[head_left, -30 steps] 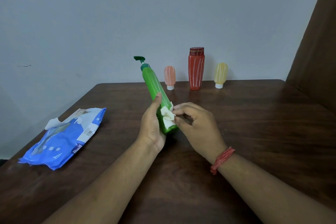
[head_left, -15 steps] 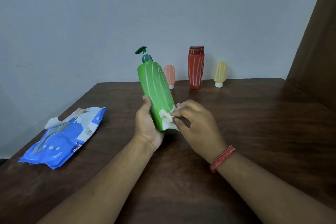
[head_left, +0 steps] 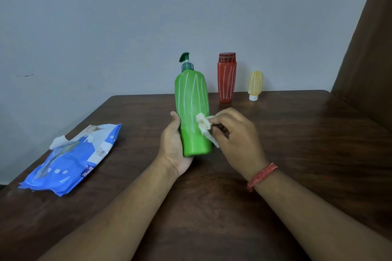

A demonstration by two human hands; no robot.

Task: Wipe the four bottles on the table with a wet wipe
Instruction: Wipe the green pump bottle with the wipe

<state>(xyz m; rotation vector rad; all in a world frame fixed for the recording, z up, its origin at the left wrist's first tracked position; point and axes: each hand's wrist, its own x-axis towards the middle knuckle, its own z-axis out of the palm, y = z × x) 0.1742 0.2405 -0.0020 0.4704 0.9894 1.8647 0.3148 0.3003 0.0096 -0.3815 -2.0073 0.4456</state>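
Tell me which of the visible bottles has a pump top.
The green bottle, held upright in the left hand. The red bottle has a flat cap, and the yellow bottle stands on its small white cap.

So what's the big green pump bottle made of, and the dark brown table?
The big green pump bottle looks like smooth, slightly glossy plastic: even colour, soft shine, thin pale streaks down it. The dark brown table looks like polished wood or wood veneer: grain lines and a faint sheen. I can't tell which.
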